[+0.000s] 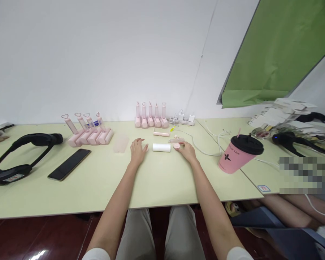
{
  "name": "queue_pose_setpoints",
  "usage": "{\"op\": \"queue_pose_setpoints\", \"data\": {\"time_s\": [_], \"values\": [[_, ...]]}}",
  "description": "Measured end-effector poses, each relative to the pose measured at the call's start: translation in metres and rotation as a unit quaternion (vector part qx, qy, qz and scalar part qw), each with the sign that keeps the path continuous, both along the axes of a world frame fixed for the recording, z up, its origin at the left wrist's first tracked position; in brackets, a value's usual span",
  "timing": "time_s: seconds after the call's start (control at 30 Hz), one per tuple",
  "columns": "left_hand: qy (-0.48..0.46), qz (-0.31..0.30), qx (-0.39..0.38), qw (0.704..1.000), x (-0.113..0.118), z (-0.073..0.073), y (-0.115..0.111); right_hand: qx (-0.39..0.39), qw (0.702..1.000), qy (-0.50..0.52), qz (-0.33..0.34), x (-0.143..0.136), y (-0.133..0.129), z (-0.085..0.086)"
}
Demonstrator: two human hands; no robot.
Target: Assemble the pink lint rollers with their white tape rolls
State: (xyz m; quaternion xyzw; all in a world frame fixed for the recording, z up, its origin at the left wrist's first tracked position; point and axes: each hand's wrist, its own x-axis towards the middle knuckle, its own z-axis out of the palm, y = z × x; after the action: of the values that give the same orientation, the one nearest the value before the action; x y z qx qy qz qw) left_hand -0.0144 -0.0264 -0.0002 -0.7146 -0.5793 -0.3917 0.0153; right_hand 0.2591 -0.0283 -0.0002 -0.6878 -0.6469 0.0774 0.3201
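Observation:
A white cylinder lies on its side on the pale green table, between my two hands. My left hand rests on the table just left of it, fingers apart and holding nothing. My right hand is right of the cylinder, its fingertips at a small pink round piece; whether they grip it is too small to tell. A clear pinkish tube lies just beyond that piece. Farther back is a pink, open-sided casing. Pink translucent sheets lie left of my left hand.
Pink devices with upright tubes stand in two groups, at left and back. Around them are a phone, black headset, power strip, cables and pink cup. Another person's legs show at lower right.

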Motion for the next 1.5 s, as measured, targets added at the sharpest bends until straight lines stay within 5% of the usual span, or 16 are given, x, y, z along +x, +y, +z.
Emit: {"op": "queue_pose_setpoints", "data": {"time_s": [0.13, 0.23, 0.4, 0.57, 0.73, 1.0, 1.3, 1.5], "values": [[0.077, -0.162, 0.029, 0.983, 0.031, 0.007, 0.0, 0.036, 0.991, 0.103, 0.073, -0.003, 0.003, -0.001], [0.132, -0.221, 0.012, 0.966, 0.058, 0.009, 0.004, 0.047, 0.983, 0.132, 0.114, -0.009, 0.002, 0.001], [0.122, -0.208, -0.015, 0.97, 0.078, 0.005, 0.009, 0.08, 0.989, 0.045, 0.12, -0.018, -0.009, 0.009], [-0.035, -0.187, -0.006, 0.982, 0.072, 0.001, 0.008, 0.148, 0.986, -0.048, 0.055, -0.03, -0.017, 0.016], [-0.123, -0.197, -0.003, 0.973, 0.076, 0.001, 0.005, 0.181, 0.978, -0.071, 0.08, -0.042, -0.021, 0.019], [-0.226, -0.218, -0.042, 0.948, 0.085, 0.008, -0.005, 0.225, 0.962, 0.015, 0.157, -0.05, -0.027, 0.028], [-0.217, -0.252, -0.03, 0.943, 0.089, 0.009, -0.007, 0.22, 0.953, 0.12, 0.171, -0.058, -0.026, 0.027], [-0.148, -0.31, -0.06, 0.937, 0.085, 0.016, -0.015, 0.138, 0.906, 0.35, 0.192, -0.061, -0.014, 0.013]]}}
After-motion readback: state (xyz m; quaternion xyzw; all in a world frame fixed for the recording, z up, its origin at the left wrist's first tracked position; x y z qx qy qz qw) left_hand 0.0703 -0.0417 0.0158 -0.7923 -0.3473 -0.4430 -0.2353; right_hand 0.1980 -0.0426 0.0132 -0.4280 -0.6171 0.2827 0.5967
